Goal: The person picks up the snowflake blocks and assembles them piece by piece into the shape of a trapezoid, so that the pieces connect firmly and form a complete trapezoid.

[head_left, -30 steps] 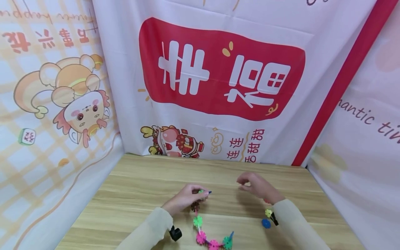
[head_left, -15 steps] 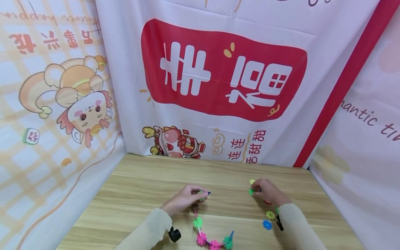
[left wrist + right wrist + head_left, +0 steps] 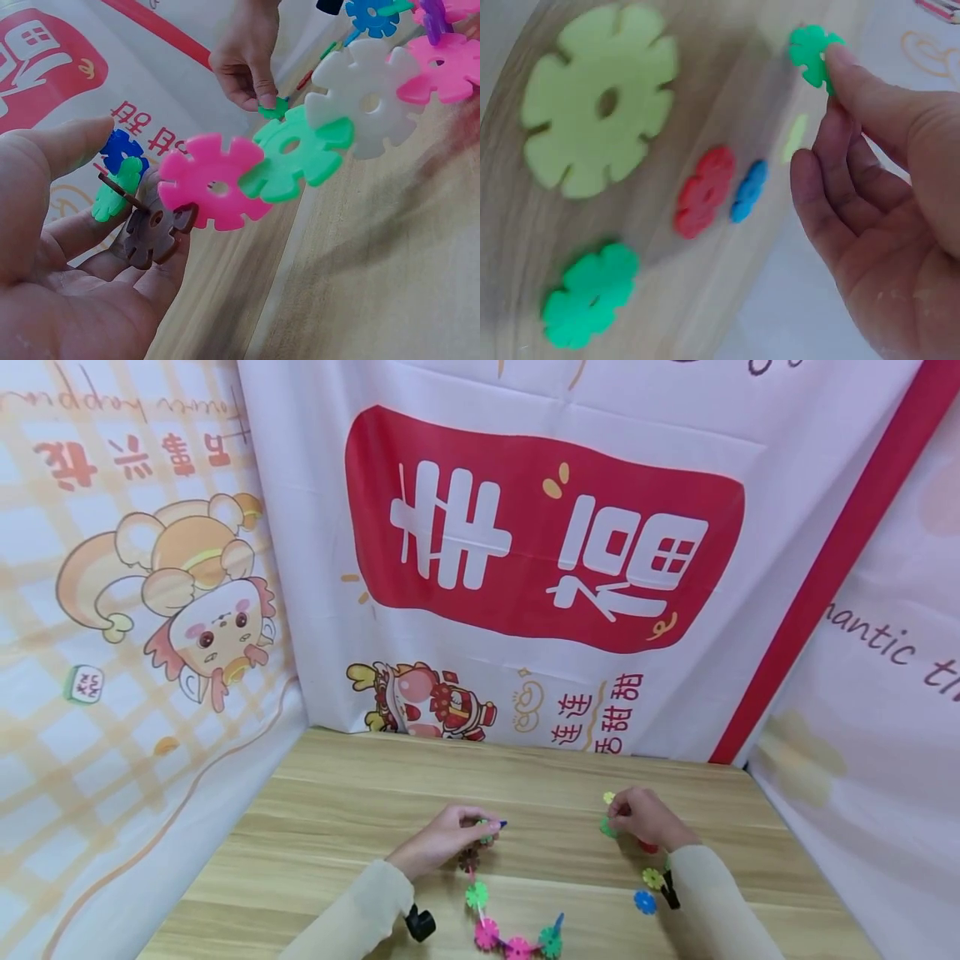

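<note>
My left hand (image 3: 446, 837) pinches the end of a chain of plastic snowflake discs. In the left wrist view, a blue disc (image 3: 118, 152) and a green disc (image 3: 112, 196) lie at its fingertips. A brown disc (image 3: 144, 244) is slotted on beside the palm. From there the chain runs through a pink disc (image 3: 196, 166), a light green disc (image 3: 306, 150) and a white disc (image 3: 349, 82). Over at the right of the table, my right hand (image 3: 651, 818) holds a separate green snowflake disc (image 3: 808, 54) between thumb and fingers. Its other fingers are loosely bent.
Loose discs lie near my right hand: yellow (image 3: 577, 112), green (image 3: 592, 296), red (image 3: 705, 193) and small-looking blue (image 3: 750, 191). Another blue disc (image 3: 645, 902) sits nearer me. The chain's far end curves along the table's front (image 3: 551, 942). Printed cloth (image 3: 540, 527) walls the table's back and sides.
My right hand has moved right from above the table to the loose discs and now pinches a green one. My left hand keeps its grip on the chain, nearly still.
</note>
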`<state>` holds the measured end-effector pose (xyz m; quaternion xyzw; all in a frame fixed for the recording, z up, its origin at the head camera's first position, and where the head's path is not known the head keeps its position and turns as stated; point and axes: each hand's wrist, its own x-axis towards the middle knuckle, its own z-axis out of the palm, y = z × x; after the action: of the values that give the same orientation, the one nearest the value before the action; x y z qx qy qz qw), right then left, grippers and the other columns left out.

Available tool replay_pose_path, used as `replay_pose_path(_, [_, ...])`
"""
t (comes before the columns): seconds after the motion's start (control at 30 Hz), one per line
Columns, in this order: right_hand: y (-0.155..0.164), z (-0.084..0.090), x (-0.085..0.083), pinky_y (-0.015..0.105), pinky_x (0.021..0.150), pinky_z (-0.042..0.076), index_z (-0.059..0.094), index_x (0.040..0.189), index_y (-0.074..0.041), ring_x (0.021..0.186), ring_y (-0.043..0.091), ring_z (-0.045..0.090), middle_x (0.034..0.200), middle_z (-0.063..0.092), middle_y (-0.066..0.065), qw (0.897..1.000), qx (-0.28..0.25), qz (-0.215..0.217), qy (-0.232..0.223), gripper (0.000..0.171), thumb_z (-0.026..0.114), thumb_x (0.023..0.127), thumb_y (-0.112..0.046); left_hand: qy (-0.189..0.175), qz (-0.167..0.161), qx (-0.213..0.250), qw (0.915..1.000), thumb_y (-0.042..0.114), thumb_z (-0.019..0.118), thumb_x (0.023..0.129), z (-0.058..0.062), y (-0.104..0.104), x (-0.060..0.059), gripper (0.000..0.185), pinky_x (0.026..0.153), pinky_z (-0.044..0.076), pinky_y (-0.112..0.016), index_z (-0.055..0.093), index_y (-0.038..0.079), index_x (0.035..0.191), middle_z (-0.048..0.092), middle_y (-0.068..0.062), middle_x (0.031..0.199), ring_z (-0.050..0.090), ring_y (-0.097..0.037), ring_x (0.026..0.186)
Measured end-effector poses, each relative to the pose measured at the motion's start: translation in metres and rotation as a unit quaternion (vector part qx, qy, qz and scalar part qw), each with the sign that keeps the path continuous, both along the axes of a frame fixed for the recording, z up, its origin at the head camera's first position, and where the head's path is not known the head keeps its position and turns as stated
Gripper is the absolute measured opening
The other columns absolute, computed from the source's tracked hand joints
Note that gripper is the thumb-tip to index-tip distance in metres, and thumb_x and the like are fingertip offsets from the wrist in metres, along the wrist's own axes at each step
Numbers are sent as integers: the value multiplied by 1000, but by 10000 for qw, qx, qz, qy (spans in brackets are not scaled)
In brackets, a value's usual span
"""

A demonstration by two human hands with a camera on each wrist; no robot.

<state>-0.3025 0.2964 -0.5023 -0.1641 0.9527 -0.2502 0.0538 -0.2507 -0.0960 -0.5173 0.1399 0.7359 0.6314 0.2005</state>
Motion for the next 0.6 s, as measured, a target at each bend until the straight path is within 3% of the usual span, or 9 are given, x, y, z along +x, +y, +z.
replay_pose_path(0.37, [-49,29,15,22,69,51,73,92,-13,79,11,58,87,69,-1,9943,-906,502,-267,13,72,102,-21,-30,24,102,9999,41,74,98,1,-2,-1,42,91,58,-32,72,10,127,77,-8,114,69,-18,100])
replay_pose_path(0.6, [-83,36,25,25,69,56,74,96,-12,79,12,61,90,71,6,9854,-1405,868,-419,15,69,104,-24,-51,-1,130,9999,41,74,99,0,-1,0,42,90,59,-32,72,9,126,75,-14,119,69,-17,99])
